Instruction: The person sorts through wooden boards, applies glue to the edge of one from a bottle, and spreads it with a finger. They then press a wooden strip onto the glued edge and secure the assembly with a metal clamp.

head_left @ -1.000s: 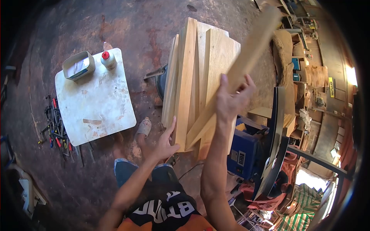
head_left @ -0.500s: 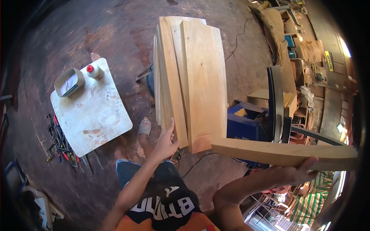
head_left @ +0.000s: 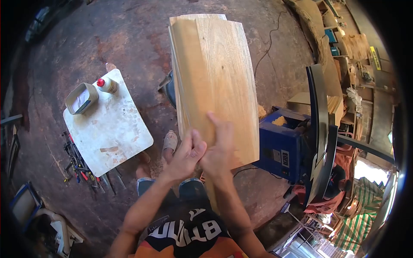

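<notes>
My left hand (head_left: 184, 155) and my right hand (head_left: 217, 150) are close together at the near end of a stack of wide, curved-ended wooden boards (head_left: 230, 81). A darker wooden plank (head_left: 191, 73) runs lengthwise along the stack's left side. Both hands appear closed around its near part, and a strip of wood shows below them between my forearms. My left thumb points up with the fingers curled. Motion blurs my right hand, whose index finger stretches forward along the wood. Their contact with the plank is partly hidden.
On the left, a white-topped table (head_left: 118, 133) bears a bottle with a red cap (head_left: 107, 85) and an open container (head_left: 81, 99). Several clamps (head_left: 77, 161) lie beside it. A blue machine (head_left: 279, 150) and dark curved pieces (head_left: 318, 129) stand at the right; a cable crosses the floor.
My right hand has swung in from the far right to beside my left hand. The plank it held there no longer shows at the right. The view has shifted slightly.
</notes>
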`<state>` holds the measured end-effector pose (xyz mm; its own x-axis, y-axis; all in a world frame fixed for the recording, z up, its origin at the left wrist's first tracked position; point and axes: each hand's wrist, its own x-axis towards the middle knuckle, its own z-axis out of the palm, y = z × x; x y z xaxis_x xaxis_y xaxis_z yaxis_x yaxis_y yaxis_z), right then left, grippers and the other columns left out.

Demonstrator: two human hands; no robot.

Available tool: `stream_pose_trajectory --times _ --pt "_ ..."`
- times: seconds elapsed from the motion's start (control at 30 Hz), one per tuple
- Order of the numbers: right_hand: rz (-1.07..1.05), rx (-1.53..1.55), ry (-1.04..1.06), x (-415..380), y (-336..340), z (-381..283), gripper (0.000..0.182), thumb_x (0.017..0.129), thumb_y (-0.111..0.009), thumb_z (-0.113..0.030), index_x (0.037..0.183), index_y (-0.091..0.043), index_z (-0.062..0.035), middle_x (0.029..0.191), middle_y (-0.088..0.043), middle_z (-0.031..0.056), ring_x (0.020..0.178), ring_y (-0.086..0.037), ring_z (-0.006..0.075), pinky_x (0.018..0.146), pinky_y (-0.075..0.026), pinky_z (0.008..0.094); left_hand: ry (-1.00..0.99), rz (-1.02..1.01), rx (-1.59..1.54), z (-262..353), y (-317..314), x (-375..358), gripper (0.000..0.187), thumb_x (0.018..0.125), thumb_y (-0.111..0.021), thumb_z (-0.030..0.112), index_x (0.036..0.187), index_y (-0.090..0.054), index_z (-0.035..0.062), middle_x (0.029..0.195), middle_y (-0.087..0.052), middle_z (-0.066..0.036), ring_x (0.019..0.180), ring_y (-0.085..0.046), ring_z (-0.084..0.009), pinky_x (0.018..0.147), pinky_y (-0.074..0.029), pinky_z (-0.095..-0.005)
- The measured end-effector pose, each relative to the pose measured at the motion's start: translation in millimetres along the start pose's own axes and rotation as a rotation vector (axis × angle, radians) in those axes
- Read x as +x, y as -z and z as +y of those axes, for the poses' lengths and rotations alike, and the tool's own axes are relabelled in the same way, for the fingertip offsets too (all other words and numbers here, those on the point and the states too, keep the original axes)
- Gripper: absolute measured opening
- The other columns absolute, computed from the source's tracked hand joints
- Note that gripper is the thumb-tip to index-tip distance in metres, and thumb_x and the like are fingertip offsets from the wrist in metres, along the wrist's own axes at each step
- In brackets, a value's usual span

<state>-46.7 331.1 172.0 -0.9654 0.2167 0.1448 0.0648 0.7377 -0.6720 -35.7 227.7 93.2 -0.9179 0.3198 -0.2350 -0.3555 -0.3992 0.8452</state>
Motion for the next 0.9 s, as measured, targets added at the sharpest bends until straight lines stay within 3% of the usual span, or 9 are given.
stream_pose_trajectory --times 0.1,0.17,0.23,0.3,0.4,0.5,0.6,0.73,0.9 --pt "-0.119 0.418 -0.221 -13.0 5.3 2.8 0.035 0.086 -0.064 -0.011 0.118 -0.059 0.0045 0.1 -0.061 0.0186 0.092 -0.058 0.031 0.082 -0.045 0.0388 -0.054 0.189 -0.122 12.5 -18.0 12.0 0.051 0.092 -0.067 0.034 0.117 -0.042 -0.0031 0.098 -0.059 -0.01 0.08 -0.06 -0.0131 0.068 -0.051 -0.0268" --pt "-0.061 0.217 -0.123 -15.4 30.0 15.0 0.032 0.086 -0.063 -0.01 0.114 -0.059 0.0048 0.101 -0.061 0.0196 0.093 -0.056 0.0333 0.082 -0.044 0.0411 -0.034 0.305 -0.13 11.4 -17.1 24.8 0.05 0.089 -0.071 0.036 0.11 -0.045 -0.0008 0.087 -0.061 -0.008 0.063 -0.062 -0.0106 0.058 -0.05 -0.0217" --pt "0.135 -0.215 0.03 4.1 52.5 53.5 0.029 0.088 -0.064 -0.014 0.11 -0.059 0.0046 0.103 -0.061 0.0197 0.096 -0.055 0.0352 0.084 -0.044 0.0413 0.084 0.333 -0.052 13.6 -11.6 33.2 0.05 0.088 -0.071 0.036 0.111 -0.048 -0.0022 0.092 -0.063 -0.01 0.071 -0.064 -0.0136 0.064 -0.052 -0.0252" --pt "0.198 -0.379 -0.131 18.1 66.9 109.8 0.038 0.089 -0.064 -0.028 0.109 -0.059 0.004 0.108 -0.059 0.0216 0.098 -0.055 0.0373 0.086 -0.043 0.0436 0.092 0.353 0.082 11.1 -11.3 48.1 0.049 0.089 -0.07 0.038 0.109 -0.052 -0.0025 0.093 -0.064 -0.011 0.078 -0.065 -0.0165 0.07 -0.052 -0.0279" --pt "0.085 -0.459 -0.363 11.0 70.2 167.0 0.046 0.091 -0.061 -0.038 0.109 -0.058 0.0039 0.107 -0.06 0.0234 0.099 -0.057 0.0387 0.086 -0.043 0.0445 0.019 0.391 0.336 -6.6 -16.2 64.5 0.049 0.091 -0.065 0.044 0.103 -0.055 -0.0022 0.092 -0.064 -0.013 0.087 -0.065 -0.0218 0.077 -0.049 -0.0317" --pt "0.104 -0.284 -0.467 -12.8 51.0 170.1 0.052 0.091 -0.059 -0.049 0.101 -0.06 0.0025 0.089 -0.062 0.0213 0.084 -0.06 0.0362 0.075 -0.046 0.0409 0.115 0.417 0.493 -5.7 -31.0 71.8 0.057 0.091 -0.06 0.051 0.102 -0.054 -0.0046 0.102 -0.065 -0.022 0.101 -0.063 -0.032 0.085 -0.048 -0.0391" --pt "0.149 -0.372 -0.523 -13.2 51.4 160.6 0.052 0.089 -0.061 -0.05 0.089 -0.059 0.0018 0.079 -0.061 0.0215 0.073 -0.06 0.0373 0.069 -0.046 0.0424 0.175 0.476 0.705 -20.1 -47.4 67.9 0.056 0.09 -0.064 0.044 0.11 -0.051 -0.0069 0.104 -0.064 -0.028 0.1 -0.063 -0.0425 0.086 -0.048 -0.043" --pt "0.162 -0.47 -0.466 -13.6 52.8 180.1 0.049 0.09 -0.063 -0.045 0.077 -0.053 0.001 0.067 -0.056 0.0145 0.063 -0.055 0.0292 0.062 -0.044 0.0392 0.173 0.527 0.515 -31.7 -54.2 66.3 0.052 0.085 -0.073 0.032 0.109 -0.046 -0.0047 0.099 -0.065 -0.022 0.091 -0.067 -0.0314 0.078 -0.051 -0.0381" --pt "0.073 0.167 -0.545 -12.5 73.8 209.4 0.041 0.088 -0.07 -0.036 0.072 -0.049 -0.0041 0.063 -0.045 0.0007 0.059 -0.041 0.0119 0.055 -0.037 0.0297 0.124 0.48 0.093 -47.0 -42.3 61.7 0.043 0.078 -0.077 0.009 0.108 -0.048 -0.0021 0.096 -0.066 -0.013 0.084 -0.065 -0.0171 0.073 -0.053 -0.0278"
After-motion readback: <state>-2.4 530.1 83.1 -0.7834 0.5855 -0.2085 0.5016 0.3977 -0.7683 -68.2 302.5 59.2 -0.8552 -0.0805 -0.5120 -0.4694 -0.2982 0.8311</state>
